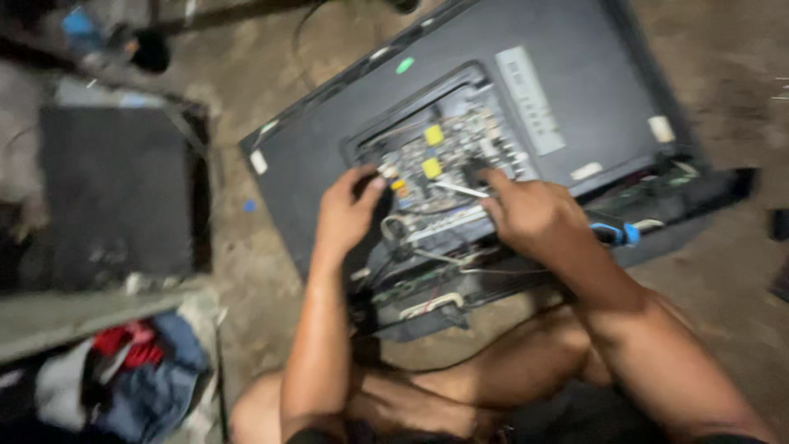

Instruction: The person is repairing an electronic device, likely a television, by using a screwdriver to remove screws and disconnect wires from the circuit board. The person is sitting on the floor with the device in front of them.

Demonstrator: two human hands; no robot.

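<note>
The left hand (349,210) pinches the circuit board's (440,156) left edge inside the opened television back (575,74) on the floor. The right hand (526,214), fingers curled, presses a thin tool (460,190) onto it.

1. Looks like an informal electronics repair spot, worked at floor level.
2. Opened flat-screen television (526,107) lying on a bare dirt floor (723,288).
3. Heaped clothes (136,374) nearby.
</note>
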